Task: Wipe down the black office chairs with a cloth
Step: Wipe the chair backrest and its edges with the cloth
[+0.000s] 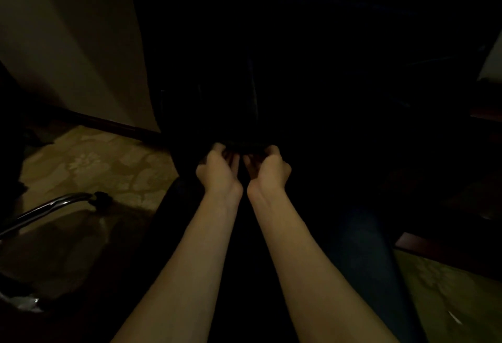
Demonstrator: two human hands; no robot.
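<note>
The scene is very dark. A black office chair fills the middle and top of the view, and its parts are hard to tell apart. My left hand and my right hand are side by side in front of it, palms turned up, fingers curled. Both hold a dark cloth at its near edge; the cloth is barely visible against the chair.
A chrome chair leg with a black caster reaches in from the lower left over the patterned carpet. A pale wall with a dark skirting board stands at the left. Dark wooden furniture lies at the right.
</note>
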